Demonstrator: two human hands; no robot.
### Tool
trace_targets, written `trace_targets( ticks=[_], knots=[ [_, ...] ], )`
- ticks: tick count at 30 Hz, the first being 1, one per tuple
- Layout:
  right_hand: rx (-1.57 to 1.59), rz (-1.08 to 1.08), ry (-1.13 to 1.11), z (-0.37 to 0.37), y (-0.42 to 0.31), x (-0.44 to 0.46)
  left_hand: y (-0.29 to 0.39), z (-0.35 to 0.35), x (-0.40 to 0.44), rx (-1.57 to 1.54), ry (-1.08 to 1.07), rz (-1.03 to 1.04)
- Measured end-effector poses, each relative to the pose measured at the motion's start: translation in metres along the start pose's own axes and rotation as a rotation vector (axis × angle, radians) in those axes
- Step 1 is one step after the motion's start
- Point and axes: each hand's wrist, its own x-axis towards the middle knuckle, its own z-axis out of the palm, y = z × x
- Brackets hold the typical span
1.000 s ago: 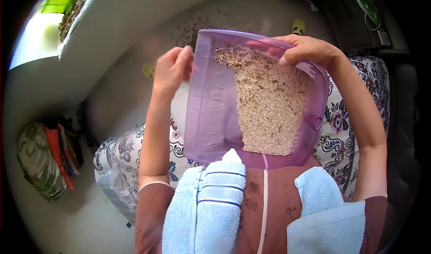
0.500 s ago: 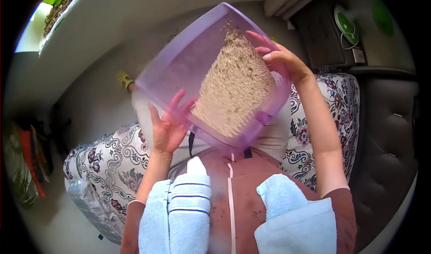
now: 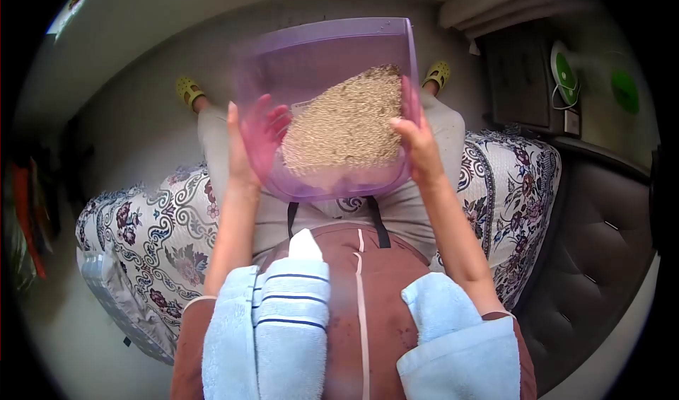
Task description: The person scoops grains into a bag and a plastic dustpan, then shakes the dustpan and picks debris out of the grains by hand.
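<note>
A translucent purple container (image 3: pixel 322 36) is held up over my lap. Beige grains (image 3: pixel 346 120) with dark specks are heaped in its middle and right part. My left hand (image 3: pixel 260 135) presses against the left wall from outside, its spread fingers showing through the plastic. On the right side, my right hand (image 3: pixel 417 142) grips the wall, with the thumb over the edge and the fingers outside. Both hands bear on the container, which is slightly blurred.
Blue towels (image 3: pixel 290 329) hang over my chest. I sit on a patterned bedspread (image 3: pixel 170 230). Yellow clogs (image 3: pixel 188 90) are on my feet. A dark headboard (image 3: pixel 601 258) and a nightstand (image 3: pixel 520 78) with a green and white device (image 3: pixel 564 74) stand right.
The container has turned more level and its grains have shifted. My left hand, which was apart from the wall and then at its lower left corner, now lies against the left wall.
</note>
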Motion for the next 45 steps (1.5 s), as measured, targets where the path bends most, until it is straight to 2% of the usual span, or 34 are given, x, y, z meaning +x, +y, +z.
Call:
trace_targets(
  ticks=[1,3,4,5,6,7,8,9,10,12,13,15,17,19,21,22,23,25,28,31,33,34,38,40,41,43,44,45],
  knots=[
    [-0.041,0.005,0.004,0.015,0.004,-0.007,0.004,0.002,-0.001,0.002,0.015,-0.042],
    [0.020,0.193,0.018,0.008,0.008,0.001,0.022,0.014,-0.007,0.008,0.043,-0.116],
    [0.107,0.257,-0.025,-0.005,0.010,0.008,0.012,0.026,-0.008,0.109,0.127,-0.034],
    [0.196,0.316,-0.061,-0.023,0.013,0.017,0.000,0.051,-0.016,0.348,0.260,0.091],
    [0.233,0.324,-0.092,-0.042,0.020,0.021,-0.016,0.060,-0.018,0.270,0.192,0.141],
    [0.266,0.283,-0.112,-0.040,0.018,0.022,-0.028,0.063,-0.020,0.188,0.124,0.184],
    [0.297,0.248,-0.123,-0.036,0.016,0.016,-0.031,0.066,-0.024,0.215,0.219,0.198],
    [0.324,0.214,-0.137,-0.033,0.016,0.012,-0.028,0.053,-0.022,0.175,0.160,0.134],
    [0.105,0.104,-0.041,-0.024,0.027,0.008,-0.014,0.025,-0.018,0.134,0.105,0.071],
    [0.037,0.039,-0.022,0.019,0.029,-0.012,0.014,-0.017,-0.013,0.051,0.038,-0.031],
    [0.021,0.025,-0.017,0.034,0.031,-0.017,0.018,-0.014,-0.013,0.051,0.057,-0.063],
    [0.028,0.172,-0.019,0.028,0.040,-0.010,0.034,-0.004,-0.015,0.054,0.098,-0.121],
    [0.122,0.364,-0.016,-0.002,0.030,0.008,0.004,0.003,-0.008,0.305,0.265,0.095],
    [0.229,0.335,-0.088,-0.040,0.032,0.018,-0.029,0.038,-0.016,0.224,0.267,0.152],
    [0.400,0.292,-0.128,-0.039,0.028,0.012,-0.030,0.040,-0.026,0.253,0.277,0.112],
    [0.326,0.237,-0.084,-0.032,0.031,0.008,-0.031,0.038,-0.028,0.262,0.287,0.093],
    [0.253,0.187,-0.044,-0.018,0.036,0.000,-0.019,0.007,-0.021,0.236,0.175,0.059],
    [0.032,0.055,0.004,0.017,0.050,-0.013,0.015,-0.021,-0.017,0.101,0.102,-0.047],
    [0.078,0.151,0.006,0.035,0.042,-0.013,0.033,-0.020,-0.020,0.061,0.029,-0.141],
    [0.193,0.401,-0.051,-0.020,0.027,0.006,-0.013,0.025,-0.018,0.317,0.290,0.095],
    [0.336,0.340,-0.134,-0.039,0.026,0.011,-0.041,0.051,-0.028,0.189,0.167,0.175],
    [0.400,0.313,-0.172,-0.048,0.026,0.010,-0.048,0.057,-0.030,0.195,0.233,0.222],
    [0.166,0.137,-0.002,0.003,0.035,-0.008,0.006,-0.025,-0.016,0.149,0.068,-0.005],
    [0.045,0.121,0.021,0.014,0.039,-0.012,0.027,-0.019,-0.014,0.123,0.040,-0.098],
    [-0.009,0.108,0.036,0.019,0.040,-0.011,0.026,-0.005,-0.015,0.160,0.126,-0.081],
    [0.136,0.371,0.018,-0.007,0.014,0.003,0.001,0.035,-0.018,0.241,0.293,-0.062],
    [0.121,0.376,-0.020,-0.031,0.016,0.011,-0.020,0.049,-0.018,0.256,0.305,0.056],
    [0.183,0.374,-0.064,-0.052,0.022,0.016,-0.039,0.054,-0.018,0.193,0.215,0.110]
  ],
)
